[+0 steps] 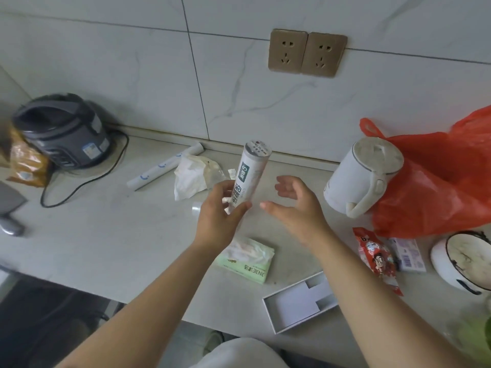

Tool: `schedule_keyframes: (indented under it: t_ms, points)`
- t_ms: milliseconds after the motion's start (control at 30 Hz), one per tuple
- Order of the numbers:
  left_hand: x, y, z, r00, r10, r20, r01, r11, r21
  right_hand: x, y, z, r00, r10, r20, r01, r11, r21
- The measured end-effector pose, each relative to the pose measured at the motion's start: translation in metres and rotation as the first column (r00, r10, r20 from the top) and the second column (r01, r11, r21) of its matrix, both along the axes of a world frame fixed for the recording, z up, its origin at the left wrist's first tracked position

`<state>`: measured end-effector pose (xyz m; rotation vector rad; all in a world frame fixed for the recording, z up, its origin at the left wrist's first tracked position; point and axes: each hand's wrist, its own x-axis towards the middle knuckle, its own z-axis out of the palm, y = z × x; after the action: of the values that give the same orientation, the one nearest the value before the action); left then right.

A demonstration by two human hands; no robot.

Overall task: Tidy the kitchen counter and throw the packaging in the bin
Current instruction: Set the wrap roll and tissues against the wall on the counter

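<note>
- Across the pale counter (106, 248): open room at left and centre, front edge passing by the flat white box (300, 305).
- At right, near the wall: red bag (438, 187), white kettle (364, 176) in front of it.
- Above the counter's middle, held clear: cling-film tube (252, 171), long axis near upright, capped end tilted away toward the wall.
- Gripping its lower end: left hand (218, 216), fingers curled round it.
- Just beside, apart from the tube: right hand (297, 205), fingers relaxed, holding nothing.
- Under the hands, lying flat: green tissue pack (247, 258).
</note>
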<state>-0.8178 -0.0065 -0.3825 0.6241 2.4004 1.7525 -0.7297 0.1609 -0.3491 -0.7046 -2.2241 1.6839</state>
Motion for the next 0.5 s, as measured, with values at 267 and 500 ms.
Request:
schedule_keyframes:
  t_ms: [267,500]
  points:
    - [-0.01,-0.073,-0.024,0.993,0.112,0.023,-0.108,0.986,-0.123,0.01,-0.051,-0.076,0.821,0.153,0.55,-0.428,0.802,0.416]
    - [-0.005,-0.104,-0.049,0.99,0.115,0.086,-0.103,0.986,-0.132,0.012,-0.094,-0.111,0.717,0.122,0.687,-0.63,0.534,0.563]
